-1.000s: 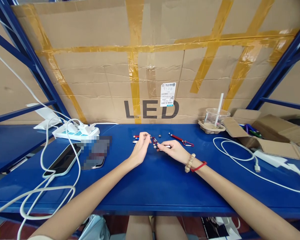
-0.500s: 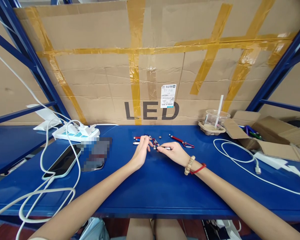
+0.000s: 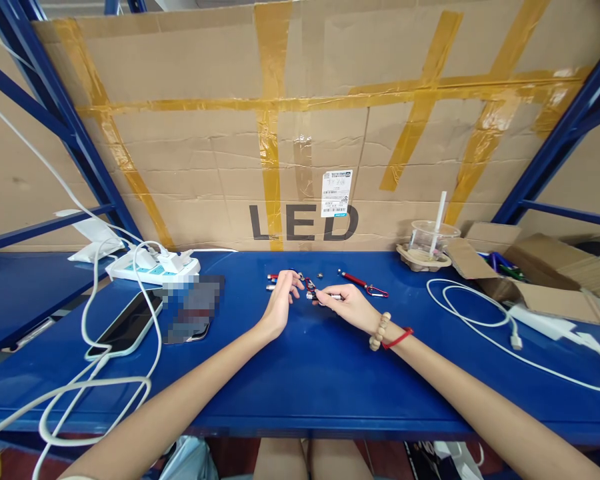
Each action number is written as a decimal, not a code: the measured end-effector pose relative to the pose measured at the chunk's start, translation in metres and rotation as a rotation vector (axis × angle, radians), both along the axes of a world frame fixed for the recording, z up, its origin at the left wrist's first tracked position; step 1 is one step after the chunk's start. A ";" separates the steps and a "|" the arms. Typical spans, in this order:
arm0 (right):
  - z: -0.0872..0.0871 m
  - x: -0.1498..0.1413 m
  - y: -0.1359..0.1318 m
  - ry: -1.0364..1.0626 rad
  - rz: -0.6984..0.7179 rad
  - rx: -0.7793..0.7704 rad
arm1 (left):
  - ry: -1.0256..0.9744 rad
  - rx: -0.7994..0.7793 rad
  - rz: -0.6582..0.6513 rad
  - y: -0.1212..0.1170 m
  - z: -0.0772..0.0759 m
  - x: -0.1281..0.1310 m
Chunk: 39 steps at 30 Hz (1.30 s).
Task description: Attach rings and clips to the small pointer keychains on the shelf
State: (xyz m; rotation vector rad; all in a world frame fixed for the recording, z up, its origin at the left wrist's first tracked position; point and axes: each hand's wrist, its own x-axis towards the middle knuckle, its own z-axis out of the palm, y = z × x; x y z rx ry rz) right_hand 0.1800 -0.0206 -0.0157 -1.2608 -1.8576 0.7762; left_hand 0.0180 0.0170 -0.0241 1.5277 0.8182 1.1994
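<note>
In the head view my right hand (image 3: 351, 307) is closed, thumb and fingers pinching a small silver metal tube (image 3: 336, 297); most of the tube is hidden by the fingers. My left hand (image 3: 279, 305) rests on its edge with the fingers extended and holds nothing I can see. Behind and beside its fingers lie slim tubes, among them a red tube (image 3: 272, 277) and a silver tube end (image 3: 270, 288). Between the hands sits a small red clip (image 3: 310, 285). Farther right is a slim red tube (image 3: 353, 278) with a red carabiner clip (image 3: 379, 292). A tiny metal piece (image 3: 320, 275) lies behind.
A white power strip (image 3: 153, 270) with cables and a phone (image 3: 127, 323) occupy the left of the blue table (image 3: 300, 380). On the right are a plastic cup (image 3: 433, 237) with a straw, an opened cardboard box (image 3: 555, 300) and a white cable (image 3: 475, 327). A large taped carton stands behind.
My right hand's grip has shifted slightly on the silver tube, and more of the metal end shows in front of the fingertips. The left hand has barely moved.
</note>
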 end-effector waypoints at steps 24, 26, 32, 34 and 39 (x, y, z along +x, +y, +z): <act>0.002 0.000 -0.003 -0.025 -0.018 0.003 | 0.087 0.067 0.027 0.002 -0.001 -0.003; 0.003 0.000 -0.003 -0.028 -0.019 -0.009 | 0.099 0.061 0.036 0.000 0.000 -0.003; 0.001 -0.001 -0.001 -0.036 -0.004 -0.007 | 0.124 0.078 0.051 -0.001 0.002 -0.003; 0.000 0.000 -0.001 -0.035 -0.001 -0.008 | 0.139 0.094 0.048 -0.001 0.001 -0.004; -0.001 -0.001 -0.002 -0.037 -0.010 -0.008 | 0.149 0.109 0.040 0.001 -0.001 -0.005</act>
